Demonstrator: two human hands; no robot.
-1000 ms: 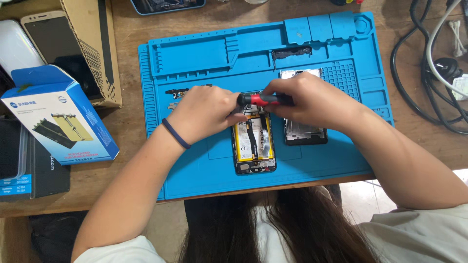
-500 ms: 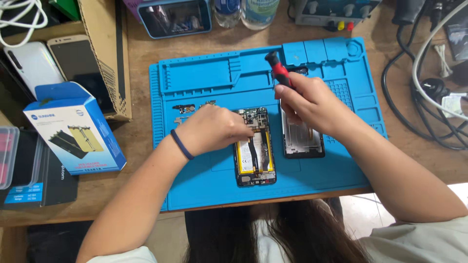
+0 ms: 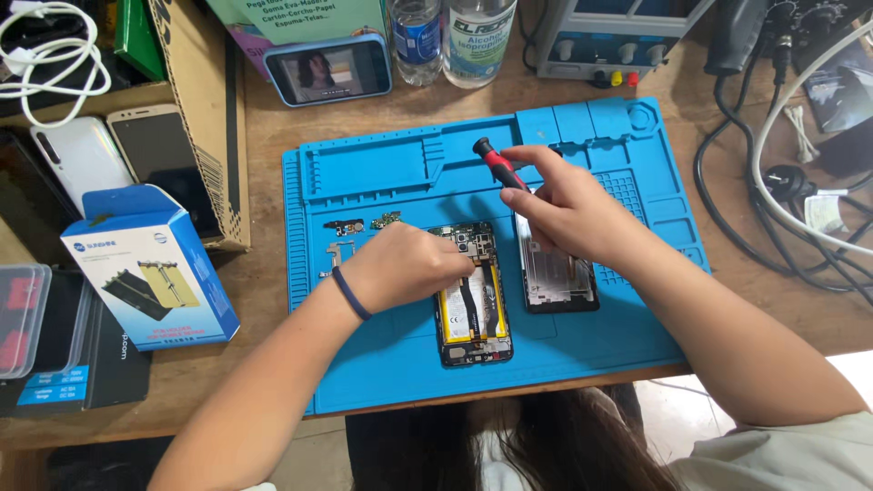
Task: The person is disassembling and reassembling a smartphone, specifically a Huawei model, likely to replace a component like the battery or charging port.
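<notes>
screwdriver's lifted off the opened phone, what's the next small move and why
Probably bring the red-handled screwdriver in the right hand down to the top of the opened phone. The tool is raised over the blue mat, away from the phone, while the left hand has its fingertips on the phone's upper end, seemingly steadying it. Whether a screw remains there is too small to tell.

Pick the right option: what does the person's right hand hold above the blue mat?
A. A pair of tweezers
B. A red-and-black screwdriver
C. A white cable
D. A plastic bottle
B: the right hand grips a red-and-black screwdriver over the blue mat, beside the opened phone.
</notes>
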